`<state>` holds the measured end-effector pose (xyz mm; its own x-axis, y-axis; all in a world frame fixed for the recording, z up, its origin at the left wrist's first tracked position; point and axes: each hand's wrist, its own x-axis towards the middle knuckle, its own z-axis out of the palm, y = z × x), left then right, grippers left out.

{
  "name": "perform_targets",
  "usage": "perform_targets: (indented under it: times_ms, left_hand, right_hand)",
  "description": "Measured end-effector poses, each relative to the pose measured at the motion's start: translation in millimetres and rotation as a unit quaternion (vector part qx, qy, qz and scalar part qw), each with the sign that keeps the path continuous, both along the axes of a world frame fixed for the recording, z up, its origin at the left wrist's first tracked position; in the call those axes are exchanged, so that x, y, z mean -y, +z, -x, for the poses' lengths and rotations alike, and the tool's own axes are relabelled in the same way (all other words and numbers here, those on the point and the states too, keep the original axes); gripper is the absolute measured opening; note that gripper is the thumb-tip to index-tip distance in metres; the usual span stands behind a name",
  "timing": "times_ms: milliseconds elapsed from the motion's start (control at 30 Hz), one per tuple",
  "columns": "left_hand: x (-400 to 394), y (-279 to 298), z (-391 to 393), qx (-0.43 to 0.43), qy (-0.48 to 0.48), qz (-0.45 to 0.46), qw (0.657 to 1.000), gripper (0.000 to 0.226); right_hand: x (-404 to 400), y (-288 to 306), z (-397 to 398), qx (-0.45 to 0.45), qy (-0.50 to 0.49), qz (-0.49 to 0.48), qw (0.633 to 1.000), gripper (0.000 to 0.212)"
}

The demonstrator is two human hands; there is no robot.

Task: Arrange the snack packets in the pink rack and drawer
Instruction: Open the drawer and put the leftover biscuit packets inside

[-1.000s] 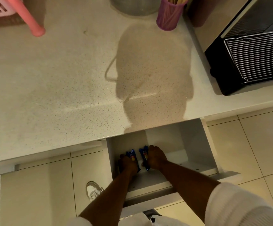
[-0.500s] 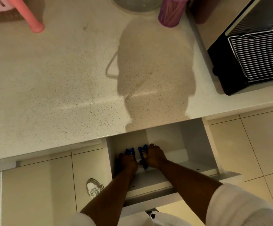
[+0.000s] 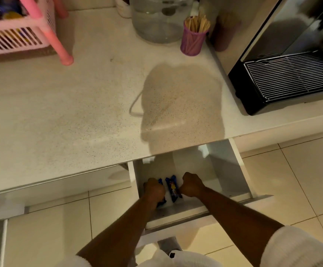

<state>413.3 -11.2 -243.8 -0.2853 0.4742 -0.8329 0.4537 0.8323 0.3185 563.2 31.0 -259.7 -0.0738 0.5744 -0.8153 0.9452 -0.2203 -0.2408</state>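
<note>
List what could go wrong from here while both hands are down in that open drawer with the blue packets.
1. The left hand covers one blue packet; pressing down may crush it.
2. The right hand sits beside the other blue packet and could knock it askew.
3. The drawer is pulled far out under the countertop; leaning on it might strain it.

Open white drawer [image 3: 232,162] carries two blue snack pkts [image 3: 173,187] (side by side, lying flat).

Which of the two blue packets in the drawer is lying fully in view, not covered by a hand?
The right-hand blue packet, lying between the two hands beside the right hand. The other packet is mostly hidden under the left hand.
</note>
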Motion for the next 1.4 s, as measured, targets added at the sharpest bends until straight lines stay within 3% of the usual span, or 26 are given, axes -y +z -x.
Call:
perform_targets:
  times_ms: [133, 333, 467, 600, 767, 967, 1167, 1400]
  left_hand:
    - [3.6, 35.4, 11.1, 0.028, -0.016, -0.077, 0.997, 0.011]
    - [23.8, 92.7, 52.6, 0.087, 0.021, -0.212, 0.973, 0.023]
    - [42.9, 129.0, 101.4, 0.118, 0.030, -0.260, 0.958, 0.019]
    - [66.5, 163.1, 164.3, 0.116, 0.041, -0.320, 0.940, 0.015]
    - [85.7, 190.3, 249.1, 0.084, 0.101, -0.379, 0.916, 0.022]
    - [105.5, 198.1, 360.8, 0.055, 0.164, -0.419, 0.891, 0.020]
    - [109.3, 193.1, 456.5, 0.013, 0.253, -0.396, 0.883, 0.016]
    - [100.4, 184.1, 538.5, -0.107, 0.301, -0.366, 0.874, 0.016]
  right_hand:
    - [11.9, 32.1, 10.2, -0.034, -0.043, -0.075, 0.996, 0.051]
    - [42.9, 84.8, 49.6, -0.074, -0.135, -0.203, 0.967, 0.020]
    - [62.4, 120.9, 88.3, -0.124, -0.224, -0.317, 0.913, 0.013]
    - [79.2, 155.4, 142.2, -0.178, -0.229, -0.406, 0.867, 0.024]
    - [83.8, 184.4, 223.7, -0.264, -0.199, -0.407, 0.852, 0.014]
    - [73.3, 195.1, 319.7, -0.304, -0.146, -0.354, 0.872, 0.005]
    - [49.9, 192.4, 408.0, -0.322, -0.071, -0.332, 0.884, 0.005]
    - [9.2, 179.4, 500.8, -0.340, -0.016, -0.292, 0.894, 0.003]
